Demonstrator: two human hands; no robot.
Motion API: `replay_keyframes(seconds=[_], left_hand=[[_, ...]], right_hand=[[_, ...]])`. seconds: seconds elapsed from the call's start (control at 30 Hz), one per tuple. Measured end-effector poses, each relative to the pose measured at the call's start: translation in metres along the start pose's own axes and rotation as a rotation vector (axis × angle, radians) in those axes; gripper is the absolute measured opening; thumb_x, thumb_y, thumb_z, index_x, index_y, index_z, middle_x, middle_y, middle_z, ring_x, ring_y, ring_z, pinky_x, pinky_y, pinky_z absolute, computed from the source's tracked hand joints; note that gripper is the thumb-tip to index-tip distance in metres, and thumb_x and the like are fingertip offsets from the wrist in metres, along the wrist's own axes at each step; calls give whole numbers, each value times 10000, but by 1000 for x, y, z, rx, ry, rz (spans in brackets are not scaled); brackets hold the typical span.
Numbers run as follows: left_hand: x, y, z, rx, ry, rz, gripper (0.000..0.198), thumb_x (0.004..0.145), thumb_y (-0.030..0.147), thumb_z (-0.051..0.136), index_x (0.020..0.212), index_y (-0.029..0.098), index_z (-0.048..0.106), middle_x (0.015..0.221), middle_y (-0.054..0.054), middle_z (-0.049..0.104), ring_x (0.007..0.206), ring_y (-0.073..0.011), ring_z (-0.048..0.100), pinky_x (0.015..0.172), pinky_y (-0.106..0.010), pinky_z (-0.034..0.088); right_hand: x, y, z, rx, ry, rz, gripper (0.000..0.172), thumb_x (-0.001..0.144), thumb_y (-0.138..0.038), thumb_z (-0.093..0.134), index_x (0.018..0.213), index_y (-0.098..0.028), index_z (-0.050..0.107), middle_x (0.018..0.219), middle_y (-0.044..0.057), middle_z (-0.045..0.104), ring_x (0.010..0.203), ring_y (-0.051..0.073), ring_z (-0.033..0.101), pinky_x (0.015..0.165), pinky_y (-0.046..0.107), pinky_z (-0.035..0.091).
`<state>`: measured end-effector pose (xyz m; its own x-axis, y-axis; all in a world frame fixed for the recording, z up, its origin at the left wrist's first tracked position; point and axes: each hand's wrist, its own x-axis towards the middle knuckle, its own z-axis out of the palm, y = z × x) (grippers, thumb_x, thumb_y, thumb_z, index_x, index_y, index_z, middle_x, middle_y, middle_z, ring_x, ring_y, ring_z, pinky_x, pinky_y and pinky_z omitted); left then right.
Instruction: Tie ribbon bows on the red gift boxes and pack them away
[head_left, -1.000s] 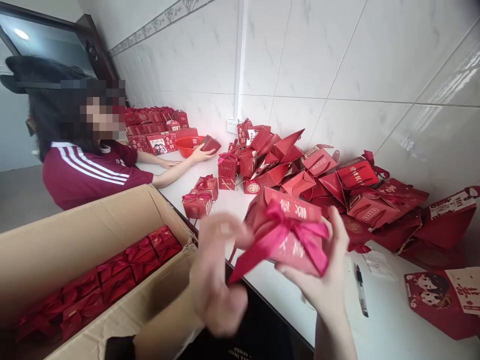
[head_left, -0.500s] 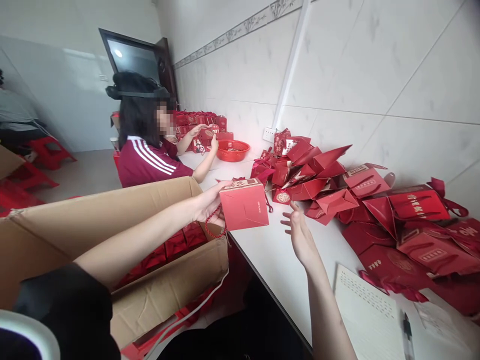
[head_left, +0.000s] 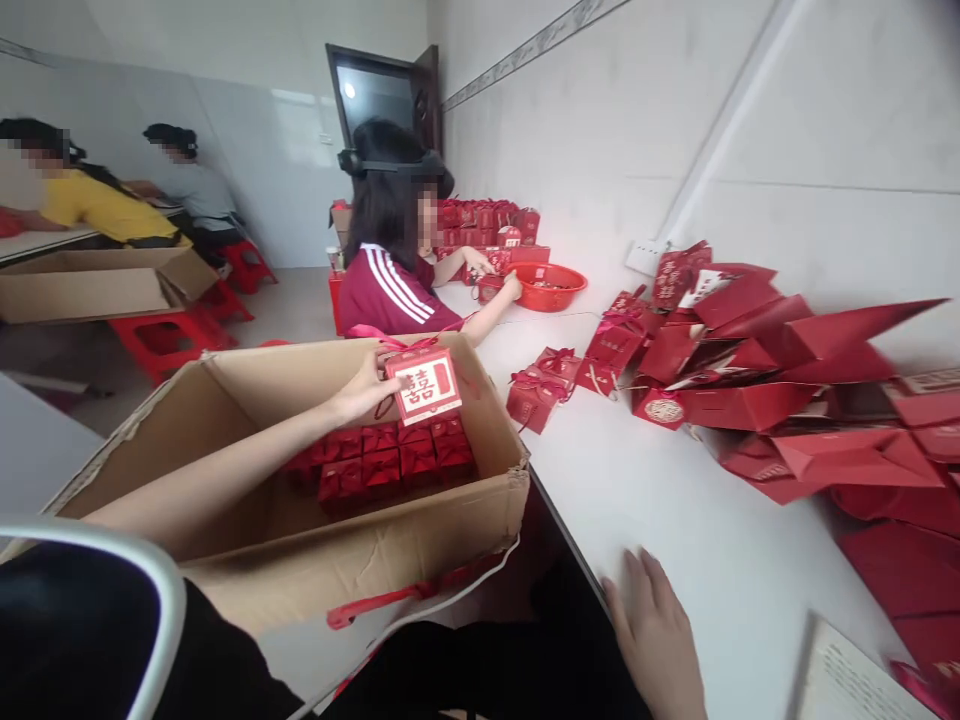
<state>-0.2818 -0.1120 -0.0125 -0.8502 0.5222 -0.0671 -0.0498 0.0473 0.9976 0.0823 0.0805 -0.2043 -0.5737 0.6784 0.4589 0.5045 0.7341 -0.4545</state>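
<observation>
The left hand (head_left: 365, 388) reaches out over the open cardboard box (head_left: 300, 560), and its grip pinches a small red gift box (head_left: 424, 385) by the left edge. The gift box has a pale label with a red double-happiness sign facing the camera and a pink ribbon on top. It hangs in the air above the far end of the cardboard box, just over the rows of packed red boxes (head_left: 390, 462) that fill the far part of the floor of the cardboard box. The near part of that floor is bare cardboard.

The right hand (head_left: 658, 640) lies palm down on the white tabletop (head_left: 660, 500), near its front edge, fingers spread flat and holding nothing. A sheet of paper (head_left: 847, 680) lies just to the right of it.

Further along the tabletop, against the tiled wall, is a loose pile of red bags (head_left: 757, 370), some folded flat, some opened out. Near the pile, two or three tied gift boxes (head_left: 536, 395) stand close to the cardboard box.

At the far end a co-worker in a dark red top (head_left: 390, 290) handles a box beside a red bowl (head_left: 553, 285). Two more people sit at another table on the left, with red stools (head_left: 161, 340) near them.
</observation>
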Motion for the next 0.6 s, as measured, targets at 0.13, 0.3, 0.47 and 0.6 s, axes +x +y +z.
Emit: replay_keyframes(seconds=[0.13,0.3,0.47,0.6], left_hand=[[0,-25,-39,-98,148,-268,322,743,392,582,973,184,493,888,-66,630,771,-185,633,727,-336,541],[-31,-9,-3,-367,-148,-425,364,781,489,402,999,221,514,875,-53,632,795,-200,629,721,-329,547],[-63,21,51,-446,-452,-511,405,771,505,397,1047,228,505,842,-31,618,828,-202,613,718,-330,543],[-63,28,63,-441,-491,-473,401,778,525,404,1054,253,509,910,-18,631,854,-194,608,743,-325,536]], right_hand=[[-3,-13,-8,19,-26,-10,534,876,-537,359,1201,-136,497,1213,188,526,1107,380,538,852,572,482],[58,-104,-34,198,52,-391,614,909,-398,382,1449,-178,189,1460,151,305,1325,334,325,973,546,409],[100,-210,-31,338,212,-656,813,862,-535,412,1447,-46,131,1476,229,233,1386,377,79,1062,644,140],[83,-242,-22,489,26,-1047,359,868,-304,478,1101,-56,590,1140,146,646,1209,260,500,1115,452,257]])
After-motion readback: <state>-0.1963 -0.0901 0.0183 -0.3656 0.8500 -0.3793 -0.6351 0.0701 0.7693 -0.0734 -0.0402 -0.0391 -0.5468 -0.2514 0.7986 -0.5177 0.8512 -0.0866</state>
